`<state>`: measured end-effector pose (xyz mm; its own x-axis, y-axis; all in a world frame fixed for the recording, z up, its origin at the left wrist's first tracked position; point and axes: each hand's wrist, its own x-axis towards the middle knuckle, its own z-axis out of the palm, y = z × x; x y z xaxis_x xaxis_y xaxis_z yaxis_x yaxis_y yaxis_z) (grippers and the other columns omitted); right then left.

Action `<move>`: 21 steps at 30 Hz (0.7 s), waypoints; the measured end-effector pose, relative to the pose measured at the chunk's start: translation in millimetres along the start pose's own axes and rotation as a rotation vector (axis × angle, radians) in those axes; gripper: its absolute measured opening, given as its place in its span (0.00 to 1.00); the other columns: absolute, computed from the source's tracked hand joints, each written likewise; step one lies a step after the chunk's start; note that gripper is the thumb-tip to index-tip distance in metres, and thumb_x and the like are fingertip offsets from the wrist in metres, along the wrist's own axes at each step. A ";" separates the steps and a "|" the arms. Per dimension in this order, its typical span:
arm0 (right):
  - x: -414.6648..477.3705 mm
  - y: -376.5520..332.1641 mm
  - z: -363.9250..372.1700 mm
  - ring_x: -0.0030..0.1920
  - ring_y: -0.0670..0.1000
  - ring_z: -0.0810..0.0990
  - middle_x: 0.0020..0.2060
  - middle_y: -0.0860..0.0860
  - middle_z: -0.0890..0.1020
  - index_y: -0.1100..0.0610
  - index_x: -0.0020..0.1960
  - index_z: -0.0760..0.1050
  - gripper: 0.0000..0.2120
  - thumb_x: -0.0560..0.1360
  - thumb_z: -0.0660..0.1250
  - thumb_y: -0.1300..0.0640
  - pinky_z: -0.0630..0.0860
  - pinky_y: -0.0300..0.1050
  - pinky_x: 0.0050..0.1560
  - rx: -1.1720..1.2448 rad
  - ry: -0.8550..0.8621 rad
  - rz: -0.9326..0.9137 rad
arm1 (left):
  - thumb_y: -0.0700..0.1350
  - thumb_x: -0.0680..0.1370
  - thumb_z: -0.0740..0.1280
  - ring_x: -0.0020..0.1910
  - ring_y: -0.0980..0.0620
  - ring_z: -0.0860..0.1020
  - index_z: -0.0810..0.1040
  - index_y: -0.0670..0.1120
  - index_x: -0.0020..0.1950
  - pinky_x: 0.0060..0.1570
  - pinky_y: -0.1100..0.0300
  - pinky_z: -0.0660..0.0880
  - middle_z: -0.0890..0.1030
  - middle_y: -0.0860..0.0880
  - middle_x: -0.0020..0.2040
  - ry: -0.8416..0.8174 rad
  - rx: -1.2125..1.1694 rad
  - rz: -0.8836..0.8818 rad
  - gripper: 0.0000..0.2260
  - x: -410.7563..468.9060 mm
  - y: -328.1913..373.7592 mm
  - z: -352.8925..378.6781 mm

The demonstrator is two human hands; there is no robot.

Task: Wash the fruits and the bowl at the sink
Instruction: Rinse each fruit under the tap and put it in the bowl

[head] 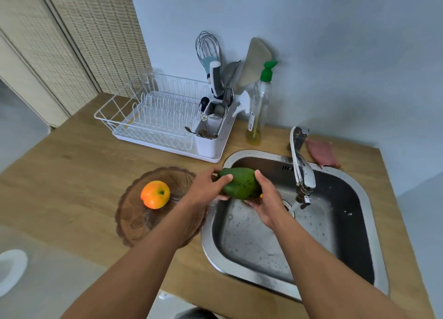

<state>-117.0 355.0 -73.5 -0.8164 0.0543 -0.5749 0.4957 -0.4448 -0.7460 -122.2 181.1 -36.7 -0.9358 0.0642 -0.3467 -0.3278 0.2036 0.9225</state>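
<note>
a wooden surface [72, 155] runs along a pale blue-grey wall [335, 55], with a woven screen [72, 43] at the far left. a steel sink [249, 154] is set into the surface on the right, its basin spotted with drops. the tap [303, 172] reaches over the basin and a thin stream of water [295, 206] falls from its spout.

both hands hold one green fruit [239, 183] over the sink's left side, left of the stream and clear of it. the left hand [205, 187] grips the fruit's near-left end, thumb across the top and fingers curled beneath. the right hand [266, 203] cups the other end from below, thumb pressed on top. a small yellow patch shows at the fruit's lower right end.

just left of the sink stands a brown glass bowl [134, 225] with a scalloped rim, its edge partly under the left forearm. an orange fruit [155, 194] with a red blush lies in it.

behind, a white wire rack [143, 117] sits on its tray, with a white caddy [208, 136] at its right end holding spoons, a whisk [207, 45] and other tools; a small flower sticker is on the caddy. beside it is a clear bottle [260, 108] with a green pump and a little yellow liquid; its label is too small to read. a pink cloth [322, 153] lies behind the tap.
</note>
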 end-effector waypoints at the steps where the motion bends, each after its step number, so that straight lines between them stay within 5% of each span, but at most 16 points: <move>1: -1.2 0.6 8.1 0.59 0.58 0.80 0.58 0.55 0.80 0.51 0.61 0.77 0.18 0.74 0.69 0.44 0.80 0.54 0.53 -0.019 -0.026 -0.010 | 0.47 0.77 0.71 0.45 0.43 0.85 0.76 0.42 0.60 0.40 0.51 0.83 0.81 0.39 0.54 0.025 -0.015 0.008 0.15 -4.1 -0.7 -7.6; 4: -6.9 3.4 35.0 0.57 0.56 0.80 0.57 0.55 0.81 0.55 0.62 0.76 0.18 0.76 0.68 0.47 0.81 0.50 0.45 -0.088 -0.114 -0.045 | 0.45 0.78 0.69 0.37 0.39 0.85 0.76 0.40 0.57 0.32 0.54 0.82 0.81 0.39 0.51 0.097 -0.062 -0.012 0.12 -16.1 -1.7 -33.2; 7: -11.4 4.8 60.7 0.55 0.53 0.81 0.56 0.56 0.81 0.57 0.60 0.76 0.19 0.74 0.71 0.48 0.82 0.56 0.52 -0.227 -0.197 -0.061 | 0.43 0.80 0.66 0.34 0.38 0.83 0.75 0.37 0.58 0.28 0.55 0.81 0.79 0.39 0.51 0.138 -0.101 -0.071 0.11 -29.2 -5.1 -62.2; 12: -21.8 19.2 107.2 0.50 0.48 0.80 0.54 0.53 0.77 0.58 0.61 0.71 0.20 0.74 0.72 0.51 0.84 0.53 0.47 -0.568 -0.382 -0.045 | 0.42 0.79 0.65 0.40 0.34 0.83 0.76 0.37 0.57 0.35 0.51 0.83 0.77 0.38 0.54 0.191 -0.099 -0.161 0.11 -58.4 -21.1 -116.2; 18: -31.0 49.6 131.9 0.60 0.53 0.76 0.60 0.51 0.72 0.52 0.64 0.70 0.23 0.72 0.71 0.49 0.84 0.52 0.48 -0.920 -0.581 0.001 | 0.44 0.78 0.66 0.55 0.41 0.79 0.79 0.41 0.57 0.40 0.51 0.83 0.76 0.41 0.59 0.151 0.075 -0.279 0.10 -80.5 -40.0 -157.1; 21: -34.7 55.9 135.0 0.56 0.52 0.77 0.57 0.48 0.72 0.49 0.66 0.69 0.22 0.74 0.69 0.49 0.83 0.50 0.51 -1.029 -0.647 -0.013 | 0.44 0.78 0.66 0.51 0.43 0.78 0.77 0.45 0.57 0.41 0.50 0.83 0.76 0.42 0.56 0.147 0.183 -0.288 0.09 -83.7 -45.7 -160.6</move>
<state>-100.9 207.6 -49.9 -0.6747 -0.5331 -0.5106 0.2499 0.4859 -0.8375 -49.7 9.5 -22.5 -0.8217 -0.1597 -0.5470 -0.5641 0.3649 0.7407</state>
